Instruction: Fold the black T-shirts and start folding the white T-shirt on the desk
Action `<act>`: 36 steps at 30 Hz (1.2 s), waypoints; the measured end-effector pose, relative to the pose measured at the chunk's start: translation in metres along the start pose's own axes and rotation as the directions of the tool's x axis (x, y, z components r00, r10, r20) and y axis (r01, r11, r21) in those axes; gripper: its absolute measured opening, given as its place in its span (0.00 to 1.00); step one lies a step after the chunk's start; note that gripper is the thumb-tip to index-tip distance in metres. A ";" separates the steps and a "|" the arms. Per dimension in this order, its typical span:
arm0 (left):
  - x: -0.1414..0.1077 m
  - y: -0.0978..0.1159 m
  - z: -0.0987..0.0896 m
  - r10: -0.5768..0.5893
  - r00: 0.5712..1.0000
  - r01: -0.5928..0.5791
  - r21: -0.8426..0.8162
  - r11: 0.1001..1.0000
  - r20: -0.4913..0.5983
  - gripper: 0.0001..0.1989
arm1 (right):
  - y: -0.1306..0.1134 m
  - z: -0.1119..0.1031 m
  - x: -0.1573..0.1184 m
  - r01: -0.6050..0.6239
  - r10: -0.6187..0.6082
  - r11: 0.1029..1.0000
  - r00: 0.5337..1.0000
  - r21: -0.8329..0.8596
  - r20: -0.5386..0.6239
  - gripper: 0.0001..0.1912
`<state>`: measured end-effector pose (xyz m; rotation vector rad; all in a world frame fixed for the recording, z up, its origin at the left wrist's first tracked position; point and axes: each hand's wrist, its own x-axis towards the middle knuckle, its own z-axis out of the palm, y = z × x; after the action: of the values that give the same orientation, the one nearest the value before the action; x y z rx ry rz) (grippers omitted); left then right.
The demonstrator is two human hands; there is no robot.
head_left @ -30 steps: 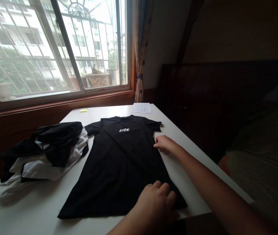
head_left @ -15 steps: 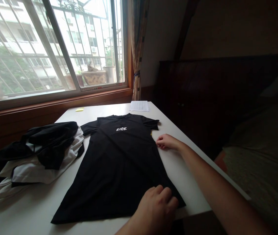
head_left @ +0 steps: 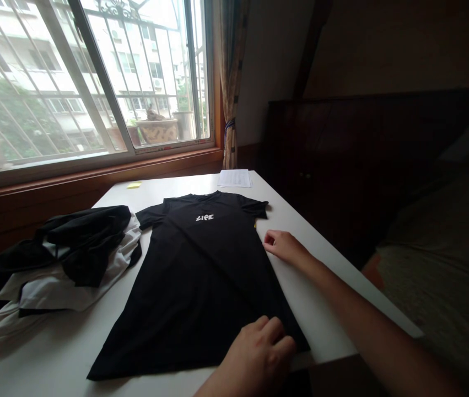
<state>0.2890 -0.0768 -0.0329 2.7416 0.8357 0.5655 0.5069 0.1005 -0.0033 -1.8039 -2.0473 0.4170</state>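
A black T-shirt with short sleeves lies spread flat, its white lettering near the neckline, which points away from me. My left hand is closed at the near right corner of the hem; its fingertips are hidden behind the knuckles. Farther up, my right hand is closed in a pinch at the shirt's right side edge, below the sleeve. The bit of cloth in its fingertips is barely visible.
A heap of black and white clothes lies on the left of the white table. Papers and a yellow note lie at the far end. A barred window and a tied curtain stand beyond; dark furniture is at right.
The shirt's right edge has straightened between my hands, and its near right corner has shifted slightly left. My right hand has turned a little and moved slightly down; my left hand has barely moved.
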 end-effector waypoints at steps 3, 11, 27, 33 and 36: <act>0.001 0.001 0.004 0.009 1.000 -0.009 0.019 1.000 -0.016 0.11 | -0.002 -0.006 -0.018 0.047 -0.049 0.999 0.995 0.016 0.085 0.05; 0.005 0.003 0.008 0.054 0.997 -0.049 0.109 0.993 -0.051 0.09 | 0.001 0.001 -0.047 0.036 -0.012 0.995 0.969 -0.093 0.247 0.04; 0.006 0.009 -0.009 0.117 0.993 -0.119 0.070 0.990 0.029 0.04 | 0.013 0.004 -0.050 -0.161 0.116 0.984 0.910 0.082 0.399 0.06; 0.004 0.008 -0.011 0.151 0.988 -0.151 -0.016 0.988 0.017 0.12 | 0.015 -0.001 -0.055 -0.096 0.092 0.995 0.936 -0.005 0.339 0.08; 0.003 0.006 -0.010 0.168 0.985 -0.166 -0.040 0.985 0.042 0.13 | 0.015 -0.005 -0.055 -0.059 0.081 0.995 0.956 -0.086 0.282 0.07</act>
<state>0.2901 -0.0793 -0.0213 2.7972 0.5824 0.5411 0.5283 0.0479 -0.0105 -1.9634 -2.2193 0.6627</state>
